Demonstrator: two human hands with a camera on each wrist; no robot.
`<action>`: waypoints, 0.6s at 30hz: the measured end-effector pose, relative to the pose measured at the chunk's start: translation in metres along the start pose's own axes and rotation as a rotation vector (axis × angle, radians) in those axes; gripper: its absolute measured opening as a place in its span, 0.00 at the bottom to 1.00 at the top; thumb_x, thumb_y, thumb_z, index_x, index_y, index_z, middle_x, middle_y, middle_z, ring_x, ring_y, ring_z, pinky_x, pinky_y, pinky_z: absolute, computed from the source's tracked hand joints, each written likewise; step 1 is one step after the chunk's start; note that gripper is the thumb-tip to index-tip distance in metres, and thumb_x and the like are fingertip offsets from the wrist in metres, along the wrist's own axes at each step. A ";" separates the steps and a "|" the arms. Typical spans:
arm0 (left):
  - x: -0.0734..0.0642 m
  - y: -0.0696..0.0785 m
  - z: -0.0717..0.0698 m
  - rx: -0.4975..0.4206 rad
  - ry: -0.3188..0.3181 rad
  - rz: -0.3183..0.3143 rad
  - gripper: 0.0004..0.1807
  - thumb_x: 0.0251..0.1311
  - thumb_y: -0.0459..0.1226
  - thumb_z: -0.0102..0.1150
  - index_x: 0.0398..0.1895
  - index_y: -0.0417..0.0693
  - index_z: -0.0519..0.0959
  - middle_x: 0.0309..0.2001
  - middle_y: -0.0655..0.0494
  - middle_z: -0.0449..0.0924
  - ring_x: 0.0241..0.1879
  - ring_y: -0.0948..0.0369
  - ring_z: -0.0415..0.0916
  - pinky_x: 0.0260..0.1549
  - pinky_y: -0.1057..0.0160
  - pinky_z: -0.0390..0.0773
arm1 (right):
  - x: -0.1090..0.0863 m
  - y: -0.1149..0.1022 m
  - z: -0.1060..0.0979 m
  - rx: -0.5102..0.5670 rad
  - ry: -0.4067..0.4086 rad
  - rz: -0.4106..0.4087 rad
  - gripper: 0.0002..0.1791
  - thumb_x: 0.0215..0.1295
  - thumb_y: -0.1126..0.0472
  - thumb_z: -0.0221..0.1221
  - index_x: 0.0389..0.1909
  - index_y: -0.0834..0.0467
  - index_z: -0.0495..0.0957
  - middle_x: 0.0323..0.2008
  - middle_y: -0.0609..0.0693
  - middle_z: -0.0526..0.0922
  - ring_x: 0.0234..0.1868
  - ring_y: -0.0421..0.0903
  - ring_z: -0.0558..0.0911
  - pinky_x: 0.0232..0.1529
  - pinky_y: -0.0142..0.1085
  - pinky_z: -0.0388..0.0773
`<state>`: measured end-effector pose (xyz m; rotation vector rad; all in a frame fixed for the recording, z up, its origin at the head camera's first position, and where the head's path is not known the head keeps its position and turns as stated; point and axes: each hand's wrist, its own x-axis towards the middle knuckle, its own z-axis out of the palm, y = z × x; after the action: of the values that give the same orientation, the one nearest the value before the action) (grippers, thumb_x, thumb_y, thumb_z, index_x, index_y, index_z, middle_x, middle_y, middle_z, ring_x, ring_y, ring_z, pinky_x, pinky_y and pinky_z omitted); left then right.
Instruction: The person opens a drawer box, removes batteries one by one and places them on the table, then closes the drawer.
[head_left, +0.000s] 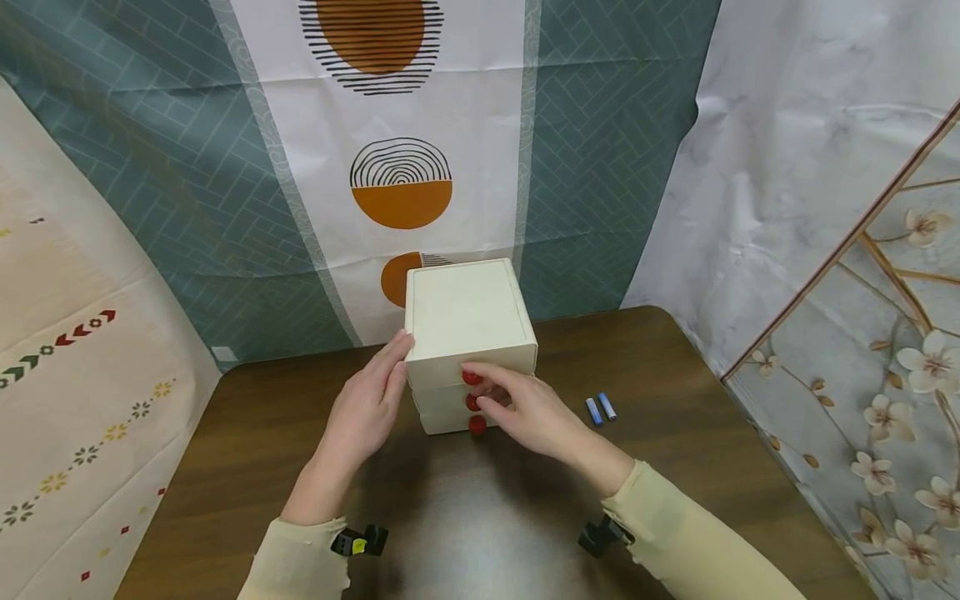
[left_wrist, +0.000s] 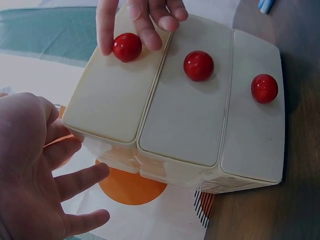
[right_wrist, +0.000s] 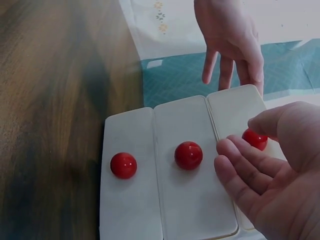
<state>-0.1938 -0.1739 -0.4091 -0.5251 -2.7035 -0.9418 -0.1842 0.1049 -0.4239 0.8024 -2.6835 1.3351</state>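
Note:
A cream chest (head_left: 468, 308) of three small stacked drawers stands on the table, its front towards me. Each drawer front bears one round red knob; the middle knob (left_wrist: 198, 65) and the bottom knob (left_wrist: 264, 88) show fully in the left wrist view. My right hand (head_left: 536, 412) is at the top drawer, its digits above and below the top knob (left_wrist: 127, 47), pinching it. My left hand (head_left: 365, 406) rests its fingertips against the chest's upper left side, fingers extended. All three drawers look closed.
Two blue-and-white batteries (head_left: 600, 408) lie on the brown wooden table (head_left: 675, 467), right of the chest. A patterned cloth (head_left: 600, 167) hangs behind the table, with more patterned sheets at the left and right. Both wrists carry small black cameras.

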 end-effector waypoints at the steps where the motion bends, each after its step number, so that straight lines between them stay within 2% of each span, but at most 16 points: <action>1: 0.000 0.000 0.000 -0.001 0.002 0.000 0.27 0.90 0.42 0.46 0.86 0.49 0.68 0.86 0.57 0.62 0.81 0.47 0.66 0.77 0.38 0.66 | 0.000 0.000 0.000 0.004 -0.002 -0.004 0.30 0.80 0.62 0.66 0.79 0.45 0.77 0.57 0.46 0.90 0.55 0.41 0.88 0.59 0.51 0.86; 4: 0.000 -0.001 0.001 -0.003 0.011 0.004 0.27 0.90 0.42 0.45 0.85 0.49 0.69 0.86 0.57 0.62 0.81 0.47 0.66 0.77 0.38 0.67 | -0.002 0.000 -0.001 0.013 -0.008 -0.015 0.31 0.80 0.62 0.66 0.79 0.45 0.76 0.59 0.48 0.90 0.55 0.43 0.88 0.58 0.51 0.87; 11: 0.003 -0.001 0.001 0.005 0.063 0.021 0.25 0.88 0.42 0.51 0.82 0.47 0.73 0.84 0.56 0.67 0.79 0.46 0.69 0.75 0.38 0.69 | -0.007 0.004 -0.001 -0.002 0.003 -0.021 0.31 0.81 0.61 0.66 0.80 0.43 0.74 0.56 0.49 0.90 0.50 0.43 0.88 0.52 0.55 0.88; 18: 0.013 0.001 -0.003 0.014 0.094 0.029 0.23 0.87 0.42 0.54 0.77 0.44 0.79 0.80 0.56 0.72 0.76 0.45 0.73 0.74 0.38 0.71 | -0.015 0.008 -0.002 -0.027 0.043 0.007 0.28 0.80 0.61 0.67 0.76 0.43 0.73 0.53 0.44 0.90 0.47 0.40 0.88 0.50 0.51 0.89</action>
<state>-0.2046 -0.1720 -0.4017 -0.5030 -2.6100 -0.9164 -0.1753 0.1167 -0.4329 0.7542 -2.6682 1.2987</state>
